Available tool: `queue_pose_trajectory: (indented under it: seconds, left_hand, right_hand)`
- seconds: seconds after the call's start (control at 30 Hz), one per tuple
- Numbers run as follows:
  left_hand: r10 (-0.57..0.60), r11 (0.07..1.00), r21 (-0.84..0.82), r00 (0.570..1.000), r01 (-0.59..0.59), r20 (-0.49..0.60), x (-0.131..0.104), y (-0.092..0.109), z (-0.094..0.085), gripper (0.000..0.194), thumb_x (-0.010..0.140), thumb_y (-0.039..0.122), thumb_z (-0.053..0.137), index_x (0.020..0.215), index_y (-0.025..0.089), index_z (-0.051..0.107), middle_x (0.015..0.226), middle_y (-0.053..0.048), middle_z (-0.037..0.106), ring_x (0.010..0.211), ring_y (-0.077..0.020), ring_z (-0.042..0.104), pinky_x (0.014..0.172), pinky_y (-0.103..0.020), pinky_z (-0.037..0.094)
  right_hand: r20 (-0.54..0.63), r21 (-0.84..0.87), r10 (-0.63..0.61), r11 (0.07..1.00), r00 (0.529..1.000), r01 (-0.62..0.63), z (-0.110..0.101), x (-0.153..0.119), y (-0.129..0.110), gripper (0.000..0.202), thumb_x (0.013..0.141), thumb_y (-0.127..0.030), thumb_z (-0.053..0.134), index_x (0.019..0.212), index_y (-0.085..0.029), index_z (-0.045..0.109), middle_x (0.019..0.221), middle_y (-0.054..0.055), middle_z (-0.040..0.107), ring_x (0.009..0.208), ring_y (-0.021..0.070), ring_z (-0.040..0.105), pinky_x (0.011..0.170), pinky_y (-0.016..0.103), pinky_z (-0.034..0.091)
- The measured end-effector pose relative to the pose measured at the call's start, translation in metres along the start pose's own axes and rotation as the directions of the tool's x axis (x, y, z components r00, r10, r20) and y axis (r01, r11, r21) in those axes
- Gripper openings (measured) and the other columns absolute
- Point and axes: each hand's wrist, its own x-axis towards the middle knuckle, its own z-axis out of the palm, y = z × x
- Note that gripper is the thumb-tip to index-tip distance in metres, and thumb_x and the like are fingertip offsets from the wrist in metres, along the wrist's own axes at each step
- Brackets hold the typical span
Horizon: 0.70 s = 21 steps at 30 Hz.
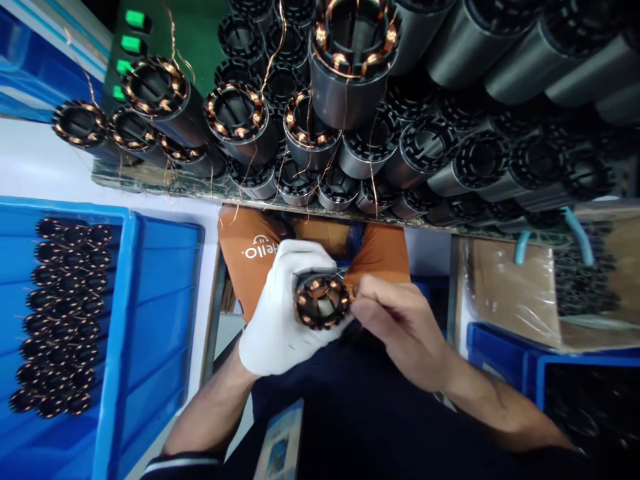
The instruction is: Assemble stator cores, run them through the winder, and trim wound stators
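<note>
My left hand [280, 313], in a white glove, is wrapped round a motor stator [301, 310] above my lap. Its open end faces up and shows a ring of copper windings in black slots. My right hand [400, 327] is bare and slightly blurred. Its thumb and forefinger pinch together at the stator's right rim, where a short bit of copper wire [351, 301] shows at the fingertips. The rest of that wire is hidden or too thin to follow.
A bench [200, 190] carries many upright metal stators, some wound with loose wire ends [373, 180]. Wound stators [65, 307] fill part of a blue bin [115, 333] at left. At right stand a cardboard box [520, 287] and another blue bin [505, 353].
</note>
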Motion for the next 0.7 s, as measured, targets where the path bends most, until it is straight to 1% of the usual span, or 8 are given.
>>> queue_pose_trajectory:
  seconds: [0.07, 0.1, 0.17, 0.23, 0.3, 0.43, 0.57, 0.7]
  left_hand:
    - [-0.212, 0.944, -0.244, 0.975, 0.222, 0.067, -0.007, 0.01, 0.005, 0.063, 0.09, 0.045, 0.1, 0.144, 0.028, 0.07, 0.132, -0.011, 0.071, 0.114, -0.0272, 0.071, 0.1, -0.04, 0.061]
    - [-0.332, 0.843, -0.404, 0.934, 0.355, 0.129, -0.01, 0.015, 0.008, 0.059, 0.096, 0.052, 0.093, 0.145, 0.028, 0.071, 0.13, -0.012, 0.072, 0.104, -0.025, 0.072, 0.091, -0.038, 0.062]
    - [-0.481, 0.509, -0.689, 0.834, 0.515, 0.268, -0.011, 0.023, 0.017, 0.06, 0.099, 0.066, 0.084, 0.141, 0.025, 0.07, 0.113, -0.01, 0.072, 0.074, -0.0162, 0.061, 0.063, -0.029, 0.053]
    - [-0.539, 0.209, -0.831, 0.769, 0.516, 0.342, -0.007, 0.027, 0.025, 0.055, 0.092, 0.063, 0.09, 0.126, 0.024, 0.071, 0.092, -0.003, 0.064, 0.056, -0.008, 0.041, 0.047, -0.023, 0.034]
    - [-0.578, 0.078, -0.887, 0.745, 0.455, 0.332, -0.002, 0.026, 0.033, 0.046, 0.084, 0.05, 0.095, 0.109, 0.023, 0.069, 0.083, 0.002, 0.056, 0.053, -0.0057, 0.034, 0.045, -0.02, 0.028]
    - [-0.687, 0.222, -0.863, 0.701, 0.453, 0.191, -0.004, 0.015, 0.037, 0.038, 0.081, 0.048, 0.093, 0.1, 0.022, 0.072, 0.092, -0.003, 0.068, 0.072, -0.0154, 0.062, 0.062, -0.027, 0.053]
    - [-0.713, 0.31, -0.743, 0.662, 0.593, 0.23, -0.019, 0.004, 0.032, 0.041, 0.093, 0.055, 0.09, 0.114, 0.023, 0.075, 0.093, -0.006, 0.073, 0.082, -0.0224, 0.07, 0.072, -0.035, 0.06]
    - [-0.728, 0.332, -0.812, 0.678, 0.48, 0.103, -0.019, 0.002, 0.027, 0.052, 0.081, 0.046, 0.1, 0.116, 0.025, 0.068, 0.091, 0.0, 0.068, 0.07, -0.0131, 0.061, 0.064, -0.027, 0.052]
  right_hand:
    - [0.037, 0.104, -0.009, 0.995, 0.999, 0.005, 0.005, 0.001, 0.005, 0.049, 0.125, -0.041, 0.057, 0.081, -0.024, 0.044, 0.072, -0.006, 0.039, 0.063, 0.0124, 0.037, 0.061, 0.032, 0.03]
    - [0.062, 0.144, -0.001, 0.99, 0.998, -0.008, 0.007, -0.001, 0.009, 0.049, 0.126, -0.042, 0.054, 0.081, -0.024, 0.044, 0.07, -0.006, 0.039, 0.06, 0.0126, 0.036, 0.059, 0.032, 0.029]
    - [0.103, 0.149, 0.02, 0.988, 0.994, -0.035, 0.01, -0.008, 0.015, 0.048, 0.125, -0.042, 0.055, 0.081, -0.025, 0.046, 0.068, -0.006, 0.041, 0.058, 0.0134, 0.036, 0.057, 0.032, 0.029]
    - [0.13, 0.091, 0.029, 0.995, 0.991, -0.041, 0.008, -0.013, 0.017, 0.045, 0.121, -0.037, 0.062, 0.08, -0.024, 0.05, 0.07, -0.004, 0.046, 0.063, 0.0154, 0.043, 0.06, 0.034, 0.032]
    - [0.105, -0.016, 0.002, 1.0, 0.994, -0.001, 0.003, -0.015, 0.012, 0.04, 0.116, -0.03, 0.069, 0.079, -0.023, 0.052, 0.082, 0.0, 0.054, 0.074, 0.0175, 0.05, 0.068, 0.035, 0.04]
    - [-0.042, -0.166, -0.259, 0.954, 0.965, 0.249, -0.004, -0.007, -0.005, 0.032, 0.107, -0.02, 0.068, 0.079, -0.022, 0.053, 0.126, 0.007, 0.07, 0.098, 0.0226, 0.062, 0.083, 0.041, 0.055]
    - [0.086, -0.067, -0.28, 0.956, 0.956, 0.286, 0.008, 0.009, -0.007, 0.033, 0.102, -0.014, 0.067, 0.079, -0.024, 0.046, 0.093, 0.001, 0.067, 0.074, 0.0154, 0.057, 0.068, 0.033, 0.05]
    - [0.259, -0.179, -0.259, 0.934, 0.931, 0.31, 0.026, 0.004, 0.013, 0.033, 0.101, -0.017, 0.063, 0.079, -0.026, 0.042, 0.085, -0.001, 0.055, 0.07, 0.0154, 0.047, 0.063, 0.034, 0.041]
